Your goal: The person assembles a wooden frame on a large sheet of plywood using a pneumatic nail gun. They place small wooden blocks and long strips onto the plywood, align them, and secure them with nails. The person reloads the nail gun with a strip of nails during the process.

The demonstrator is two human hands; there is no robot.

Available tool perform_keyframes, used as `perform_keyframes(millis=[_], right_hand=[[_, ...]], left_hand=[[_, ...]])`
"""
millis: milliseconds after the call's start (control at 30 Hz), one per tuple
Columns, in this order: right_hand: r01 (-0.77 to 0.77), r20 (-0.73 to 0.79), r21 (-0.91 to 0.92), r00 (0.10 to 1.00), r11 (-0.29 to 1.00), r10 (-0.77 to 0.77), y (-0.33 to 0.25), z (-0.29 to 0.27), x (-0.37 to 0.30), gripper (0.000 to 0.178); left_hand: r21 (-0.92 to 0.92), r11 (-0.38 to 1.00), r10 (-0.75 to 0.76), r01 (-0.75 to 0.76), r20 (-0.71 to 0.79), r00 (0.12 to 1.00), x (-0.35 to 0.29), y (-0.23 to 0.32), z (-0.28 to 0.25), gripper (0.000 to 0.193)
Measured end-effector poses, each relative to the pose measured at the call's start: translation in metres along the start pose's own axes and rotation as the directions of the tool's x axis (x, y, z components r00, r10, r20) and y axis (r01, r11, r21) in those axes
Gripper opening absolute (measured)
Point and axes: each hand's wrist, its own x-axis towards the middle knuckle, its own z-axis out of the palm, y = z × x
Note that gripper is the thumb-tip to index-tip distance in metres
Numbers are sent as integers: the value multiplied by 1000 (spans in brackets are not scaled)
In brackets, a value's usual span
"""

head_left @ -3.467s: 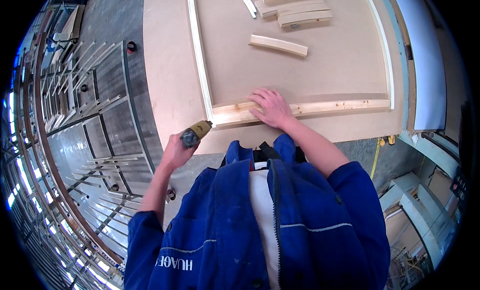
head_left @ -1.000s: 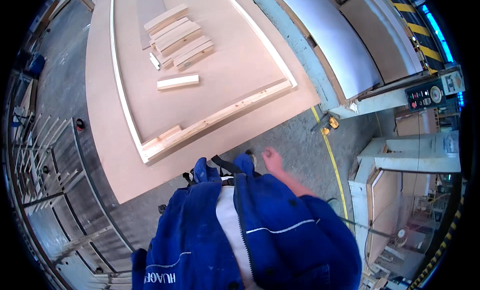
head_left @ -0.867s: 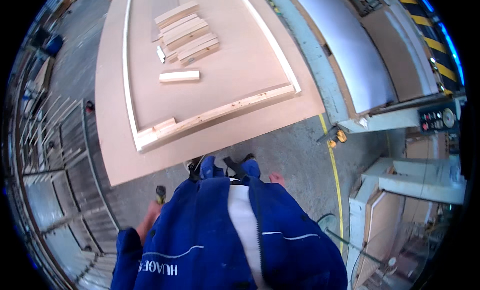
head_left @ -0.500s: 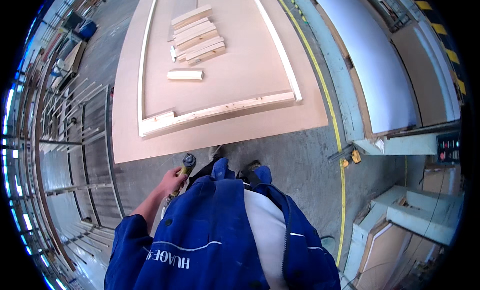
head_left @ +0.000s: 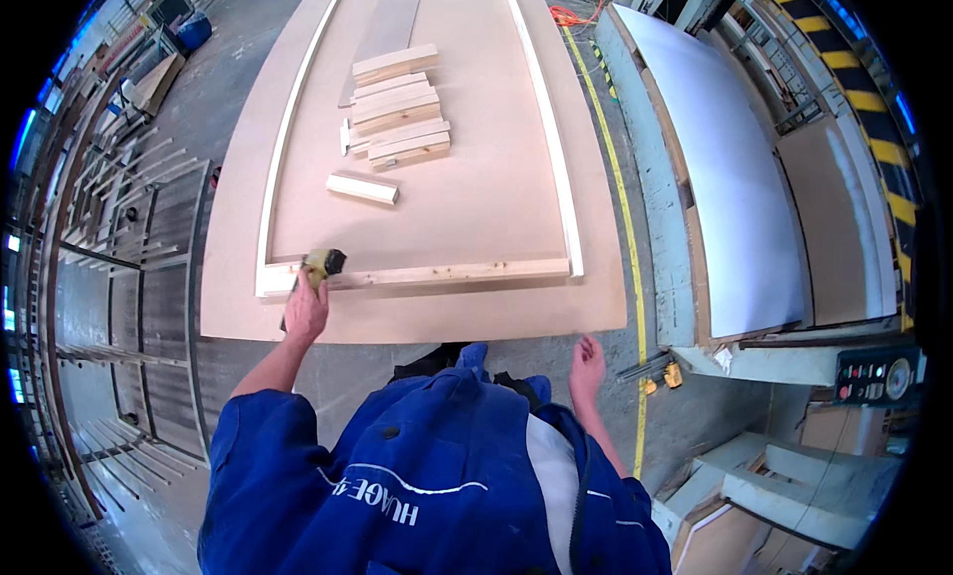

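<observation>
My left hand [head_left: 307, 312] is wrapped around a yellow-and-black nail gun [head_left: 324, 266]. The tool is over the near left corner of a wooden frame, above the near rail [head_left: 457, 274]; whether its nose touches the wood is hard to tell. A short wood block lies by that corner, partly hidden by hand and tool. My right hand [head_left: 588, 362] hangs just off the near right edge of the tan panel [head_left: 467, 322], fingers curled, with nothing visible in them. The frame lies on this panel.
Inside the frame lie a stack of short wood pieces [head_left: 397, 109] and one separate block [head_left: 363, 188]. A metal rack [head_left: 194, 377] stands at left. On the right is a pale green machine [head_left: 660, 218] bearing a white sheet [head_left: 725, 178], with a control box [head_left: 879, 379].
My left hand has carried the nail gun forward from beside my body to the frame's corner. My right hand has come into view. The view has shifted nearer the panel.
</observation>
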Motion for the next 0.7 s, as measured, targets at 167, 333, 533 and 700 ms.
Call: perform_keyframes(millis=[167, 333, 533, 700], right_hand=[[213, 111, -321, 976, 923, -186, -57, 18, 80, 59], [275, 271, -456, 949, 846, -162, -65, 48, 145, 91], [358, 459, -571, 885, 739, -75, -85, 81, 164, 101], [430, 553, -655, 833, 621, 6, -96, 79, 160, 96]], left_hand=[[161, 985, -65, 63, 4, 998, 49, -8, 5, 50], [142, 975, -181, 172, 57, 982, 70, -12, 8, 57], [132, 979, -175, 157, 136, 975, 88, 11, -11, 46], [-72, 992, 97, -106, -119, 988, 150, 24, 19, 48]])
